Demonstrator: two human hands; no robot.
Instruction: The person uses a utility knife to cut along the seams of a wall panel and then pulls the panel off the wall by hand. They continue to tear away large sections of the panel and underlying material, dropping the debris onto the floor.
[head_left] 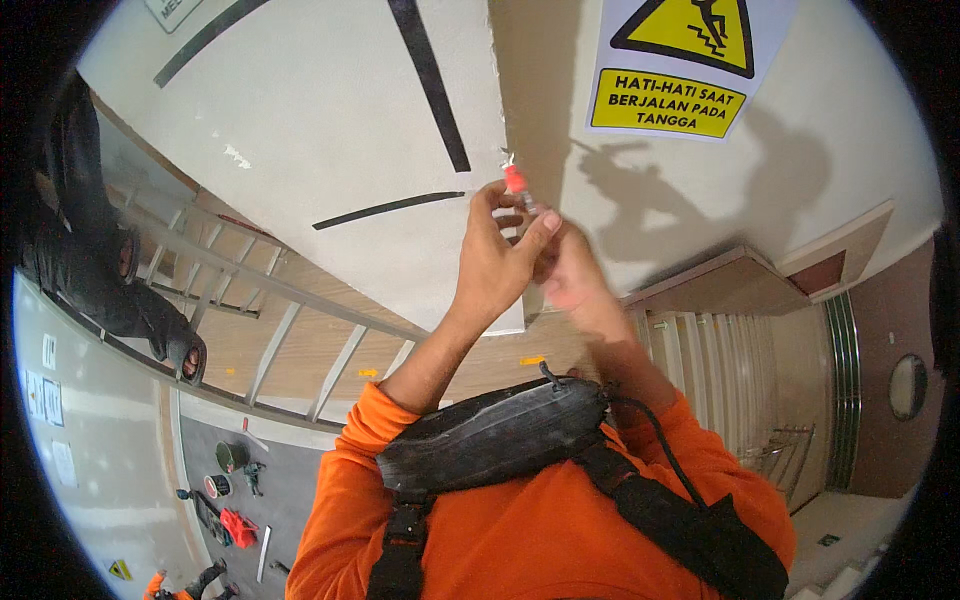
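In front of the white wall corner, my left hand [492, 258] is raised with its fingers and thumb closed on a small slim thing with a bright red-orange part [515, 179]. Its upper end has a small pale and dark tip, and a greyish stretch shows below the red; its exact kind I cannot make out. My right hand [568, 268] is close beside and partly behind the left, smeared by motion. Its fingers are mostly hidden, so what it grips does not show. Black tape strips [430, 85] mark the white wall [350, 130] beside my hands.
A metal ladder [275, 352] slants along the left. Another person's dark-trousered legs [95, 250] are at upper left. Stairs [715, 375] descend on the right below a yellow warning sign [668, 100]. A bucket [232, 457] and tools lie on the grey floor far below.
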